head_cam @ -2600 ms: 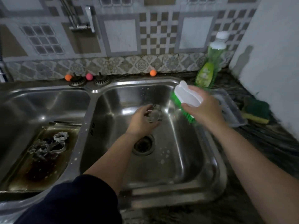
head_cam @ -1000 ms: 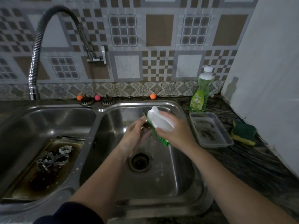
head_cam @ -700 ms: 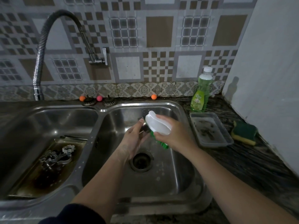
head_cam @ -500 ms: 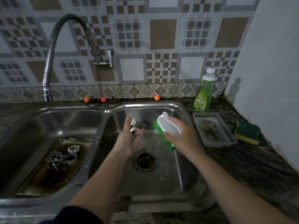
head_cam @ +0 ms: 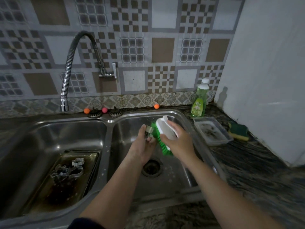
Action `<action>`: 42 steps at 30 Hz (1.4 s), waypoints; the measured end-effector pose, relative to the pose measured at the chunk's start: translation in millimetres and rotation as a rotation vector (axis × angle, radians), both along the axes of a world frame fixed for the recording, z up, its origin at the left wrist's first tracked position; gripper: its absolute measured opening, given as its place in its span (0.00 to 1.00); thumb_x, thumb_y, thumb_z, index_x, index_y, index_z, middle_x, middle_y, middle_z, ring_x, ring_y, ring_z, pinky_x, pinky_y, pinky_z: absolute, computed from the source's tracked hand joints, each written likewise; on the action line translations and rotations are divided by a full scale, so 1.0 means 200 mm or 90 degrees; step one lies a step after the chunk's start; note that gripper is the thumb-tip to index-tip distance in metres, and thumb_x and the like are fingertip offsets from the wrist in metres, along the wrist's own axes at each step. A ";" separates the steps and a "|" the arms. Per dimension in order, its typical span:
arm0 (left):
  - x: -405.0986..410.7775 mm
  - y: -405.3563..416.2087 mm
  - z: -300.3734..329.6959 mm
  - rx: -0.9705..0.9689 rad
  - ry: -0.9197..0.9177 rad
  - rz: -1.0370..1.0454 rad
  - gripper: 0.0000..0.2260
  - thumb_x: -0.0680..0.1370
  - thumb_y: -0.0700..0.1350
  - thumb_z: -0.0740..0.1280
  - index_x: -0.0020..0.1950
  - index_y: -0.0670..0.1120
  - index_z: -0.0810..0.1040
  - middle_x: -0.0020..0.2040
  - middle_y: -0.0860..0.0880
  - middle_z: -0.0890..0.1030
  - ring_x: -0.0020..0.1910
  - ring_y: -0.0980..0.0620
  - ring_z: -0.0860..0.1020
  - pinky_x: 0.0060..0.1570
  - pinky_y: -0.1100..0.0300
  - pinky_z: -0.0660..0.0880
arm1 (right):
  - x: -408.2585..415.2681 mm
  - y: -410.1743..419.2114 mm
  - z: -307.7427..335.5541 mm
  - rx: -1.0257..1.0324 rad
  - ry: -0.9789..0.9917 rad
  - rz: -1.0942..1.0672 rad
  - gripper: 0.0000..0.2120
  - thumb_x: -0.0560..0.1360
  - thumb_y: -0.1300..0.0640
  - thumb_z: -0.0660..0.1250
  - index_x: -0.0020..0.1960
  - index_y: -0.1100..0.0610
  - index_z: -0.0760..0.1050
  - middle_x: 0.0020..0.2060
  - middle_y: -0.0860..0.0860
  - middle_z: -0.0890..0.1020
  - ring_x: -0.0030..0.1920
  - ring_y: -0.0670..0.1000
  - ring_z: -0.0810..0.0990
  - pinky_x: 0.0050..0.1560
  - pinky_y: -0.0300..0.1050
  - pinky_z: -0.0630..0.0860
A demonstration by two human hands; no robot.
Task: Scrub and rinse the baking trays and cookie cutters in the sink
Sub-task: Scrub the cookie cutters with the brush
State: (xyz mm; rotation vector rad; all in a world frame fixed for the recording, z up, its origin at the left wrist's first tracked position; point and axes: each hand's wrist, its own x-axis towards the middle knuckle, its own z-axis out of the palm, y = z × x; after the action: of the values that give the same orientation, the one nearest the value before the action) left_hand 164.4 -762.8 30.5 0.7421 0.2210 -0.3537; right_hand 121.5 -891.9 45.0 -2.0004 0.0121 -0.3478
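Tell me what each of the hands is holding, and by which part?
The left hand pinches a metal cookie cutter by its rim; the right hand grips the scrub brush by its white back.

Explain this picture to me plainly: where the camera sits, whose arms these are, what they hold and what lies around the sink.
There is no machine here. The camera is worn on a person's head and looks down at their own two bare arms over a double steel sink.

The left hand holds a small metal cookie cutter. The right hand grips a white scrub brush whose green bristles press against the cutter.

In the left basin a dirty baking tray holds more cookie cutters. On the counter to the right stand a green soap bottle, a shallow plastic tray and a sponge. The tap is not running.
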 end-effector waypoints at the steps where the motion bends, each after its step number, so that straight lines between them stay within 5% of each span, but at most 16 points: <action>1: -0.02 0.01 0.00 0.046 -0.017 0.002 0.11 0.78 0.51 0.66 0.52 0.44 0.74 0.43 0.44 0.77 0.40 0.50 0.78 0.46 0.58 0.79 | -0.01 -0.02 0.01 0.001 0.021 -0.020 0.26 0.72 0.51 0.71 0.69 0.43 0.70 0.63 0.42 0.75 0.63 0.46 0.74 0.60 0.45 0.74; 3: -0.06 0.03 -0.01 0.281 -0.080 0.048 0.15 0.75 0.47 0.72 0.59 0.46 0.74 0.51 0.45 0.81 0.46 0.51 0.81 0.48 0.59 0.77 | -0.05 -0.05 0.05 -0.025 0.029 -0.059 0.25 0.71 0.51 0.72 0.67 0.42 0.72 0.61 0.42 0.76 0.62 0.46 0.75 0.61 0.48 0.74; 6: -0.07 0.07 -0.03 0.725 -0.305 0.091 0.29 0.69 0.47 0.77 0.67 0.44 0.72 0.58 0.47 0.80 0.52 0.52 0.79 0.52 0.61 0.74 | -0.15 -0.07 0.10 -0.065 -0.021 -0.081 0.26 0.71 0.50 0.72 0.68 0.43 0.72 0.58 0.37 0.74 0.59 0.41 0.73 0.58 0.39 0.72; 9: -0.09 0.05 0.00 0.884 -0.500 0.019 0.30 0.64 0.48 0.78 0.64 0.47 0.76 0.55 0.49 0.81 0.52 0.52 0.79 0.50 0.62 0.74 | -0.22 -0.08 0.12 -0.151 -0.040 -0.062 0.28 0.71 0.52 0.73 0.69 0.45 0.71 0.64 0.41 0.75 0.62 0.42 0.72 0.51 0.22 0.64; 12: -0.11 -0.03 0.05 1.006 -0.604 -0.040 0.29 0.62 0.50 0.78 0.62 0.49 0.77 0.55 0.49 0.80 0.53 0.49 0.78 0.52 0.55 0.76 | -0.25 -0.11 0.13 -0.159 -0.031 -0.107 0.28 0.72 0.55 0.72 0.70 0.48 0.71 0.67 0.44 0.74 0.66 0.43 0.70 0.53 0.21 0.59; 20: -0.17 -0.18 0.11 1.076 -0.587 -0.057 0.32 0.67 0.52 0.76 0.69 0.46 0.72 0.63 0.47 0.76 0.61 0.48 0.75 0.57 0.57 0.72 | -0.31 -0.41 0.11 -0.151 0.061 -0.159 0.28 0.71 0.54 0.73 0.70 0.46 0.70 0.65 0.47 0.76 0.64 0.49 0.74 0.52 0.34 0.67; 29: -0.22 -0.40 0.00 1.081 -0.484 -0.042 0.24 0.68 0.52 0.75 0.61 0.48 0.76 0.56 0.46 0.80 0.54 0.46 0.78 0.51 0.54 0.75 | -0.36 -0.94 -0.16 -0.202 0.245 -0.240 0.31 0.74 0.47 0.70 0.74 0.45 0.64 0.68 0.51 0.74 0.66 0.56 0.72 0.60 0.47 0.71; 34: -0.24 -0.46 -0.04 1.083 -0.453 0.000 0.23 0.67 0.52 0.75 0.60 0.49 0.77 0.55 0.48 0.79 0.53 0.47 0.77 0.49 0.57 0.74 | -0.32 -1.00 -0.19 -0.344 0.307 -0.218 0.35 0.71 0.38 0.69 0.74 0.40 0.59 0.68 0.52 0.71 0.66 0.60 0.70 0.63 0.56 0.70; 38: -0.26 -0.42 -0.05 1.111 -0.422 0.005 0.28 0.68 0.55 0.74 0.66 0.51 0.74 0.61 0.51 0.77 0.59 0.50 0.76 0.54 0.56 0.75 | -0.28 -0.93 -0.11 -0.515 0.249 -0.216 0.35 0.72 0.37 0.67 0.74 0.40 0.58 0.73 0.54 0.62 0.71 0.62 0.60 0.67 0.60 0.60; 42: -0.32 -0.26 -0.03 1.204 -0.329 -0.008 0.33 0.71 0.57 0.71 0.74 0.52 0.65 0.69 0.51 0.71 0.66 0.49 0.71 0.61 0.55 0.70 | -0.16 -0.70 -0.09 -0.541 0.147 -0.074 0.26 0.74 0.40 0.64 0.71 0.42 0.65 0.71 0.53 0.65 0.72 0.60 0.59 0.69 0.59 0.60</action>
State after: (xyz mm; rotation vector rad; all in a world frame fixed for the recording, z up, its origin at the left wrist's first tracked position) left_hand 100.8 -814.7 24.3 2.6491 -0.0119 0.1756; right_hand 88.6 -1031.5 26.9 -2.8827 0.1487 -0.2038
